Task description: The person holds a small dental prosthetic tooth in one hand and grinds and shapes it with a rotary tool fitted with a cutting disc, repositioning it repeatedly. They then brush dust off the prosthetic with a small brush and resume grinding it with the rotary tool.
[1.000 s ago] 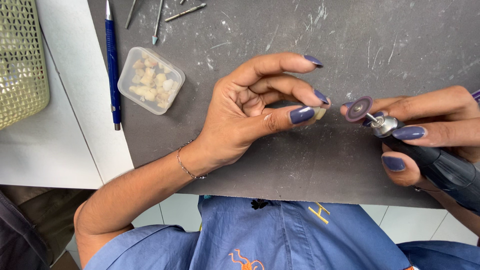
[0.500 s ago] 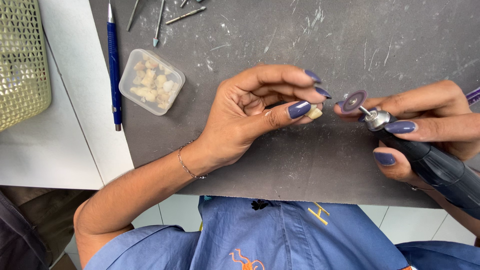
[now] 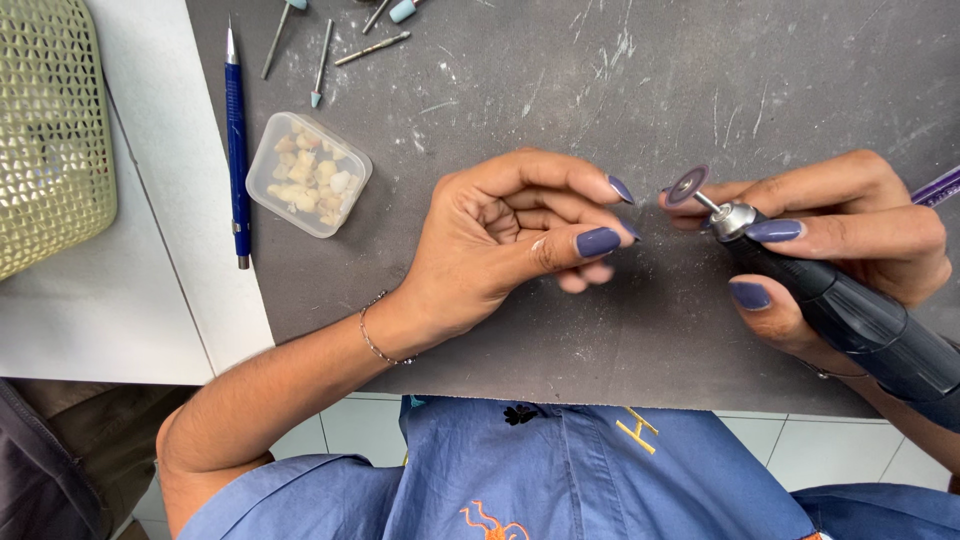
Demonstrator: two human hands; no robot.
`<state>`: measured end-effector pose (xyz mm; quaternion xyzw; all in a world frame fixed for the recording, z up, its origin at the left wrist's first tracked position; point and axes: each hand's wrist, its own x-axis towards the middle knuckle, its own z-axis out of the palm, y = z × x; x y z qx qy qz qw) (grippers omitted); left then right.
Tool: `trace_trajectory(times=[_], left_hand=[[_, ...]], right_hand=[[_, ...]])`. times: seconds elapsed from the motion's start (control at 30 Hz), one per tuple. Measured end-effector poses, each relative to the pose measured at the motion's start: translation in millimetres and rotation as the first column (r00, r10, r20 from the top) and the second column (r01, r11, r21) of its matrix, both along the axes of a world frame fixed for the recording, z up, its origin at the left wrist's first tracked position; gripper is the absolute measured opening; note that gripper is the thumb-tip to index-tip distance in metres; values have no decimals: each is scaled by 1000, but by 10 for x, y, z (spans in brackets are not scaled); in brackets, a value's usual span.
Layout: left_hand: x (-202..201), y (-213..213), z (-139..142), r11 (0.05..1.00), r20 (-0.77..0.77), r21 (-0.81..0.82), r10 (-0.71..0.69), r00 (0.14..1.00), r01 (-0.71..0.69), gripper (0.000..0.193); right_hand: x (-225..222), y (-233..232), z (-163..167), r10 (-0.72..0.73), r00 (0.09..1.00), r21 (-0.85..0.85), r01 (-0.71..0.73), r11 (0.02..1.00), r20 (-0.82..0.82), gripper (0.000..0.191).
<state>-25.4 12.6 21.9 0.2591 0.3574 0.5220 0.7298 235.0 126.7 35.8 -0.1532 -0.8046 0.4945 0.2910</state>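
Head view: the left hand [image 3: 510,235] is curled, its fingertips pinched together just beside the disc [image 3: 688,186]; whether a piece sits between them cannot be told; the right hand [image 3: 850,225] is closed round the grinder [image 3: 850,310], disc clear of the left fingers; the grinding looks mid-course, disc not in contact; a box [image 3: 308,172] of pale pieces lies well apart on the table [image 3: 760,70].

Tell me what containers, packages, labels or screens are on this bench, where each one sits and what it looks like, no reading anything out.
Clear plastic box: on the dark grey mat, left of the left hand; small, square with rounded corners, holding pale cream-coloured pieces.
Green basket: far left on the white counter; pale green plastic with a perforated mesh wall, cut off by the frame edge.
No labels, signs or screens in view.
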Motion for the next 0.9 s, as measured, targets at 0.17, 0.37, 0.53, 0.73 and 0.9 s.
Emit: trace_trajectory(times=[0.17, 0.37, 0.53, 0.73, 0.9], left_hand=[[49, 38, 37, 999, -81, -14, 47, 996, -49, 23], [-9, 32, 128, 998, -76, 54, 21, 997, -17, 28], [27, 37, 137, 996, -77, 79, 39, 996, -33, 22], [20, 25, 119, 990, -156, 141, 30, 987, -8, 19], [35, 26, 81, 989, -129, 144, 43, 991, -24, 16]], right_hand=[[-29, -71, 122, -71, 994, -39, 74, 996, 80, 35], [-68, -103, 35, -213, 969, -150, 231, 961, 127, 28], [-62, -60, -68, -244, 965, -210, 259, 943, 93, 28], [-48, -96, -13, -214, 971, -219, 234, 947, 110, 28], [-44, -81, 4, -209, 966, -185, 235, 954, 150, 28]])
